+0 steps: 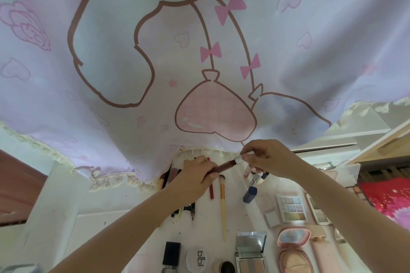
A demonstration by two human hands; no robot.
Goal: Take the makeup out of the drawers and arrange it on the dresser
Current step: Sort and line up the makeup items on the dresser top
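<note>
Both hands hold one lip gloss tube (224,166) above the surface (124,206); left hand (197,175) grips its dark body, right hand (264,159) pinches the pale cap; its long axis runs between them.

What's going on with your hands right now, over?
Left hand grips dark-red lip gloss tube; right hand pinches its white cap. Makeup brush and eyeshadow palette lie below. Nothing in the way.
</note>
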